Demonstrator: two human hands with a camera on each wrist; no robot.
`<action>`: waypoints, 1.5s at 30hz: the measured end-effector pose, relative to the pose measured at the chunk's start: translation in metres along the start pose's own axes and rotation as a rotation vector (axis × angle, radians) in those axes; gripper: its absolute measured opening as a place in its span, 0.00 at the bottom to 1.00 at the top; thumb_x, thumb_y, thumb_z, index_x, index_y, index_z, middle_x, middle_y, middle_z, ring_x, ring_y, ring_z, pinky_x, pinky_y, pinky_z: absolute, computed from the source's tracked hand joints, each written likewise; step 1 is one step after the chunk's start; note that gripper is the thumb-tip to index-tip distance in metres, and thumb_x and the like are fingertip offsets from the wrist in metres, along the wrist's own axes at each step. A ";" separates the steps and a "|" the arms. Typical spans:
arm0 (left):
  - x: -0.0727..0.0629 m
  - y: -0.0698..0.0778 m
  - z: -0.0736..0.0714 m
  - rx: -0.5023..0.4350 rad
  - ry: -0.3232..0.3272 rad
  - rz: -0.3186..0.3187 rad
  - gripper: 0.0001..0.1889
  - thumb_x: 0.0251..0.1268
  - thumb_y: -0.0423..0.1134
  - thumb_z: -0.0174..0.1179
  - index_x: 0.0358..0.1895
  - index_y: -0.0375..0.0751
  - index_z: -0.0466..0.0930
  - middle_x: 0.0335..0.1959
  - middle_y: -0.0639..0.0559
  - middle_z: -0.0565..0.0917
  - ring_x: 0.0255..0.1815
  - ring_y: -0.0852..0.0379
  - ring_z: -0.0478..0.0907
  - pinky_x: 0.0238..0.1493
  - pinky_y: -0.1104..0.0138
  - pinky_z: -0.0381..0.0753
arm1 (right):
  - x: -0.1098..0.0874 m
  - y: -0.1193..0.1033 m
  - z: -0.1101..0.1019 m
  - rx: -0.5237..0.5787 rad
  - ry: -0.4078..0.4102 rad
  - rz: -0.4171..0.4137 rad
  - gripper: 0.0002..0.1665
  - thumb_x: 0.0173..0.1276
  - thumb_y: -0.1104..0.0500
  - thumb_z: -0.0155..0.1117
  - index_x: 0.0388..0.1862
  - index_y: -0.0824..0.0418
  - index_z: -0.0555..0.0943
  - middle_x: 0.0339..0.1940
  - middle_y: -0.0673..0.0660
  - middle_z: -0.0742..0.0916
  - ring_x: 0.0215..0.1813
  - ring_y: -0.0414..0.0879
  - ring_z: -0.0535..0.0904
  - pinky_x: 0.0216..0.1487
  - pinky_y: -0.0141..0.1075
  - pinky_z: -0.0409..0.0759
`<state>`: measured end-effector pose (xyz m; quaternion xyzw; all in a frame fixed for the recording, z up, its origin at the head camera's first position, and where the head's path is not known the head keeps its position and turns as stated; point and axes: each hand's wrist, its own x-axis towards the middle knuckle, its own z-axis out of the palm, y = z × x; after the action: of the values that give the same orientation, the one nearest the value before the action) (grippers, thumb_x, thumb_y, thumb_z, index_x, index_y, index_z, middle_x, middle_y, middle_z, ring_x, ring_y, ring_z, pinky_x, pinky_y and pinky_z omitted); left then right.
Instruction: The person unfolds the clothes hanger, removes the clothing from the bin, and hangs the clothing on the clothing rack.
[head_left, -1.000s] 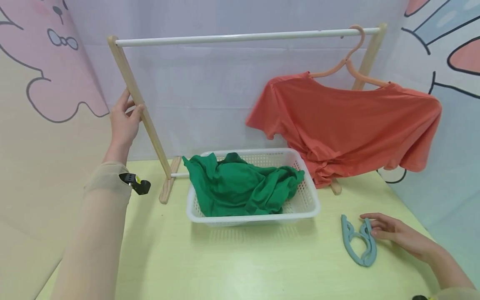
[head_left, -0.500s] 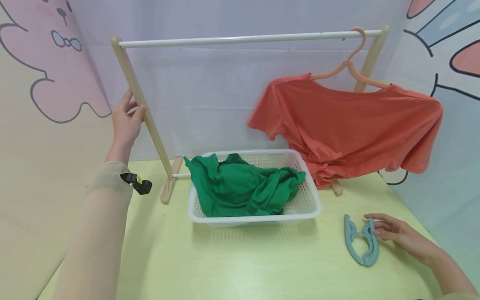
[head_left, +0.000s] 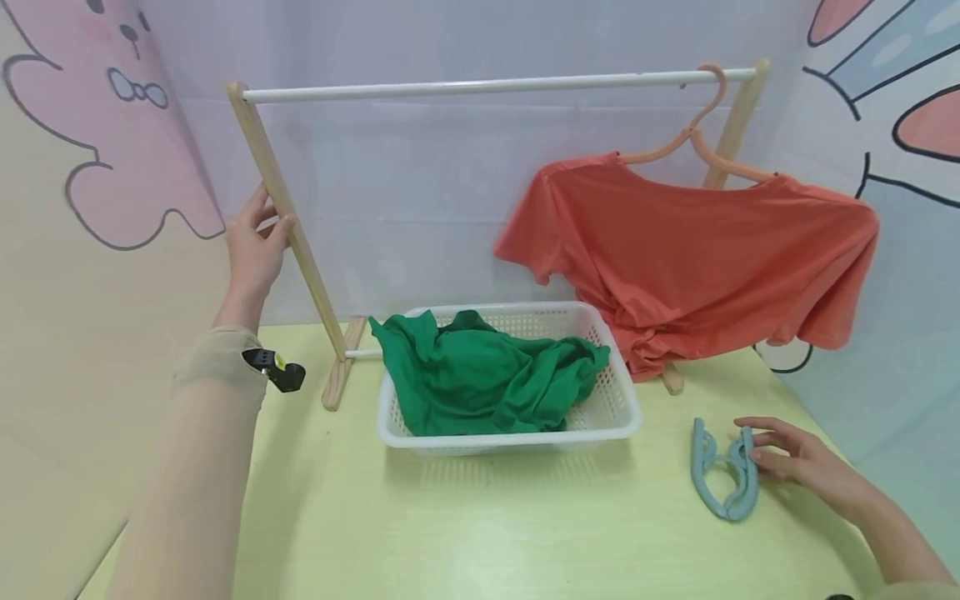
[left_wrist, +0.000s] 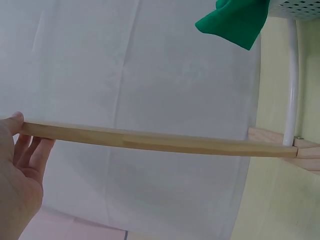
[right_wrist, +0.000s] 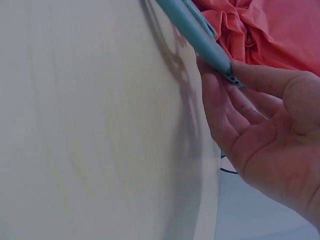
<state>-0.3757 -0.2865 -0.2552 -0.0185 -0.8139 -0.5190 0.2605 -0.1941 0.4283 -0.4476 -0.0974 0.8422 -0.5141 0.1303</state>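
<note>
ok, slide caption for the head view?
Left grip on the rack, right grip pinching the blue hanger; green cloth in the basket, red shirt hung.

Table (head_left: 480, 533): pale yellow-green, spread across the lower part of the frame, its right edge slanting down toward the right.
White basket (head_left: 510, 440): on the tabletop at the frame's centre, a slotted shadow (head_left: 487, 473) in front of it.
Rack's first foot (head_left: 336, 390): wooden, left of centre, near the basket.
Rack's second foot (head_left: 672, 380): wooden, right of centre, only its front end visible.
</note>
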 end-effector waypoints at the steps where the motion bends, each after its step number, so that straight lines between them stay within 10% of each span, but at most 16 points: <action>1: 0.000 0.000 0.001 0.006 0.001 0.000 0.32 0.75 0.38 0.52 0.74 0.73 0.56 0.67 0.45 0.71 0.63 0.50 0.79 0.57 0.72 0.81 | 0.001 -0.001 0.000 0.002 0.030 -0.018 0.25 0.77 0.63 0.53 0.70 0.48 0.69 0.48 0.32 0.81 0.44 0.31 0.83 0.43 0.31 0.86; 13: 0.002 -0.001 0.008 0.038 0.008 0.016 0.33 0.76 0.35 0.51 0.75 0.71 0.54 0.69 0.38 0.70 0.65 0.42 0.77 0.60 0.66 0.81 | -0.006 -0.058 0.024 -0.227 0.538 -0.230 0.32 0.70 0.72 0.57 0.69 0.48 0.72 0.40 0.26 0.80 0.35 0.22 0.80 0.31 0.21 0.81; 22: 0.006 -0.001 0.008 0.044 0.012 0.014 0.33 0.75 0.36 0.51 0.75 0.71 0.54 0.68 0.38 0.72 0.65 0.43 0.77 0.59 0.68 0.82 | -0.012 -0.136 0.085 -0.164 0.753 -0.298 0.31 0.68 0.74 0.59 0.69 0.61 0.73 0.43 0.35 0.81 0.38 0.26 0.80 0.35 0.18 0.80; 32: 0.004 0.000 0.004 0.050 0.014 0.001 0.33 0.76 0.35 0.50 0.75 0.71 0.54 0.68 0.38 0.71 0.66 0.41 0.76 0.62 0.63 0.80 | 0.006 -0.201 0.155 -0.027 0.588 -0.375 0.30 0.69 0.72 0.59 0.69 0.57 0.72 0.46 0.43 0.82 0.39 0.38 0.82 0.38 0.28 0.85; 45: 0.006 -0.003 0.006 0.053 0.019 0.015 0.32 0.76 0.38 0.50 0.75 0.74 0.54 0.67 0.38 0.72 0.65 0.43 0.77 0.61 0.63 0.81 | 0.042 -0.224 0.192 0.105 0.494 -0.404 0.29 0.70 0.67 0.61 0.68 0.53 0.73 0.49 0.50 0.82 0.46 0.39 0.81 0.44 0.28 0.84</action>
<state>-0.3839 -0.2845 -0.2571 -0.0129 -0.8248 -0.4953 0.2723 -0.1660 0.1533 -0.3369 -0.1279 0.7843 -0.5804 -0.1777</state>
